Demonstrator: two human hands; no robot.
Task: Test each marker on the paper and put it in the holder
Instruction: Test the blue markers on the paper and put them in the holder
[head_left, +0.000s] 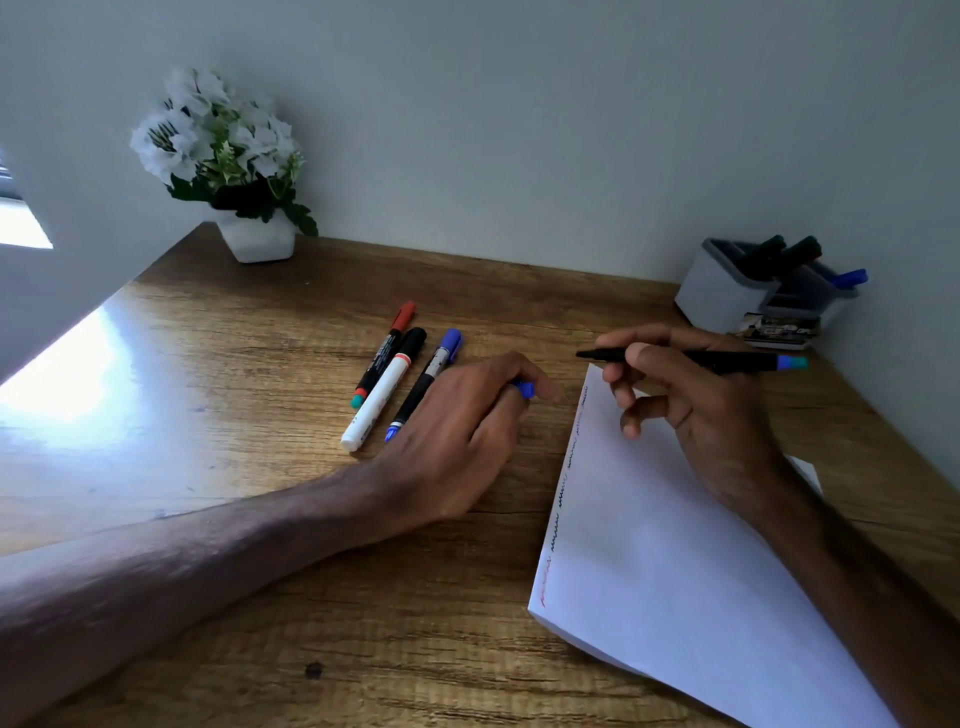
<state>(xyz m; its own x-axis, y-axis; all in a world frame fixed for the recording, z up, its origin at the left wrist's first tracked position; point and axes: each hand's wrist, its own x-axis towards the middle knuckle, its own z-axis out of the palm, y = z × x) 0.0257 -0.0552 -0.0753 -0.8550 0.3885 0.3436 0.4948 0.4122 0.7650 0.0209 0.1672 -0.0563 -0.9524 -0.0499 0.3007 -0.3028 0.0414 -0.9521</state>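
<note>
My right hand (696, 410) holds an uncapped black marker (727, 359) with a blue-green end, level above the top corner of the white paper (675, 571). Its tip points left. My left hand (462, 431) rests on the table beside the paper and grips a blue cap (525, 388). Scribbled test marks run along the paper's left edge. Three markers lie to the left: a red-capped one (387, 351), a white one with a black cap (384, 392) and a black one with a purple cap (428, 376). The grey holder (727, 291) at the back right holds several markers.
A white pot of white flowers (244, 208) stands at the back left of the wooden table (234, 364). The wall runs close behind the holder. Bright glare lies on the table's left side.
</note>
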